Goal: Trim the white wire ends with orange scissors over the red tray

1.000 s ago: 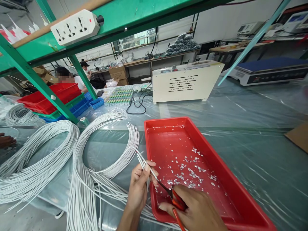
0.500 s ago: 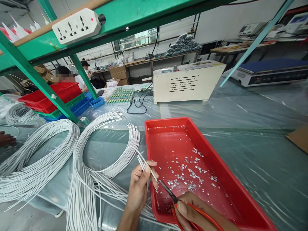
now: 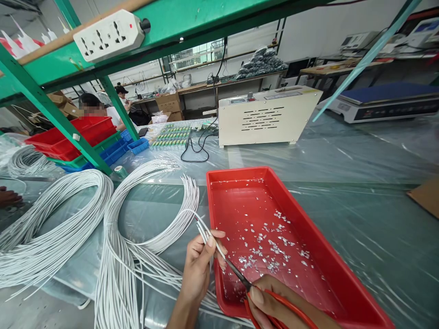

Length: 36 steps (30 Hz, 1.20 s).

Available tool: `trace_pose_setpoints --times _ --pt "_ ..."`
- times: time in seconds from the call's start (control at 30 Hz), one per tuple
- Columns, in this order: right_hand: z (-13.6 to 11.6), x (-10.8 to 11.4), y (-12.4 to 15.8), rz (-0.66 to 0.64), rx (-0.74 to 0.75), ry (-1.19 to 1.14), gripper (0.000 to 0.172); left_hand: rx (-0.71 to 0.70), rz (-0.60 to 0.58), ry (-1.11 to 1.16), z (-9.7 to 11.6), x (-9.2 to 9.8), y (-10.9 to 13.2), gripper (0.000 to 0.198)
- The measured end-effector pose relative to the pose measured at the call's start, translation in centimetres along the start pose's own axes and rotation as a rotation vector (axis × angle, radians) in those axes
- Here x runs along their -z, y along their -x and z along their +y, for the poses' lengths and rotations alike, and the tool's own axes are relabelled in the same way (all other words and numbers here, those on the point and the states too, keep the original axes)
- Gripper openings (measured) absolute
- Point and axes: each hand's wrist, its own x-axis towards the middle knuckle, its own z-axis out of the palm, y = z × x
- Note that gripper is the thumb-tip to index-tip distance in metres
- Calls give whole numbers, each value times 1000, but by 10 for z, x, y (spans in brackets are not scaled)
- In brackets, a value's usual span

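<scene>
Between thumb and fingers, my left hand (image 3: 199,260) pinches a few white cables (image 3: 202,230) over the near left edge of a red tray (image 3: 329,246). My right hand (image 3: 270,299) is wrapped round the orange handles of a pair of scissors (image 3: 242,275). The dark blades point up and left, their tips at the end of one cable; whether they touch it is too small to tell. Silvery scraps (image 3: 270,246) lie scattered on the tray's floor. Left of my hands lies a large coil of white cable (image 3: 116,228).
A second cable coil (image 3: 61,219) lies further left, with another person's hand (image 3: 9,198) beyond it. Behind the tray stands a cream machine (image 3: 267,116). Stacked bins (image 3: 75,139) stand beside a green frame post (image 3: 118,105). A power strip (image 3: 109,36) is fixed to the overhead beam.
The scissors have shifted slightly up and left, so their tips are now at the cable end. My left hand has barely moved.
</scene>
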Motion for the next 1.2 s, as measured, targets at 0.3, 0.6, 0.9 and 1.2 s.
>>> trace_pose_setpoints --times 0.3,0.6,0.9,1.2 --pt "8 -5 -9 39 54 -32 61 -13 29 -25 1 -2 1 28" --pt "6 -8 -22 255 319 349 54 22 53 5 2 -5 0 26" --pt "0 -10 -13 638 567 714 44 51 43 -11 -4 -6 0 26" --pt "-14 -4 -20 580 542 409 22 41 65 -11 -7 -3 1 27"
